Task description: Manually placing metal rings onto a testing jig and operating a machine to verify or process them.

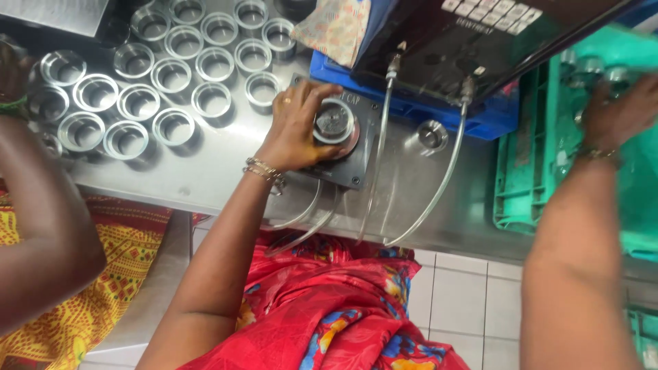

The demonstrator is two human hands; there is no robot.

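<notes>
I see my left hand grasping a round metal cap on the black plate, near the front edge of the steel table. My right hand reaches into the green crate at the table's right edge; I cannot tell its grip. Empty metal rings fill the back left corner.

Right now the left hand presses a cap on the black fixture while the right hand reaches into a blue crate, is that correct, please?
Not quite: the crate the right hand reaches into is green, as the head view shows; the blue one lies under the machine. The left hand does press a cap on the black fixture.
</notes>
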